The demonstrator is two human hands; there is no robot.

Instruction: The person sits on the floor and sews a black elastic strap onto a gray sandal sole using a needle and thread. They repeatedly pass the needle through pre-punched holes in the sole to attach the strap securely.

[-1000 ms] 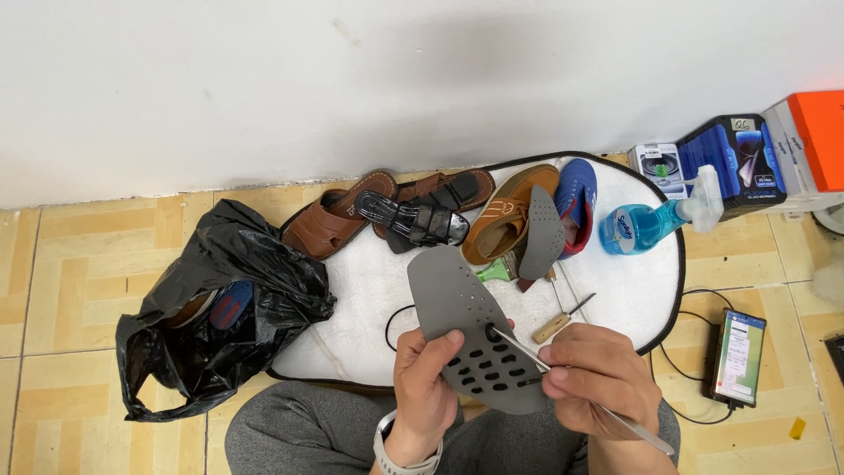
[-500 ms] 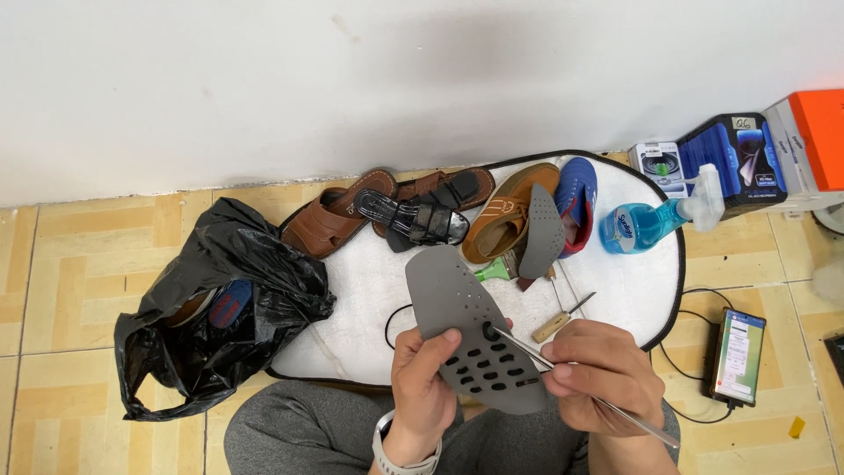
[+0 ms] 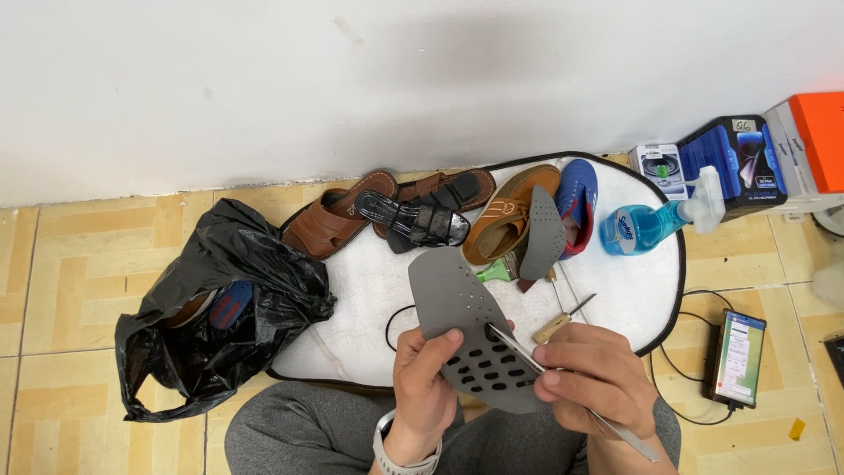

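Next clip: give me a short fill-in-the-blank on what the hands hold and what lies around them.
1. The left hand holds a grey ____ with holes in it.
2. The right hand holds a thin metal ____ against the insole.
3. The bag on the floor tiles is ____ in colour.
4. The spray bottle lies on the white ____.

Missing: insole; tool; black; mat

1. A makeshift shoe-repair spot on a tiled floor (image 3: 79, 264), set against a plain white wall (image 3: 264, 79).
2. A white mat (image 3: 369, 290) serves as the work area; sandals (image 3: 338, 220) and shoes (image 3: 505, 215) lie along its far edge.
3. An awl (image 3: 563, 319) lies on the mat; a black bag (image 3: 220, 308) holding footwear sits just left of it.
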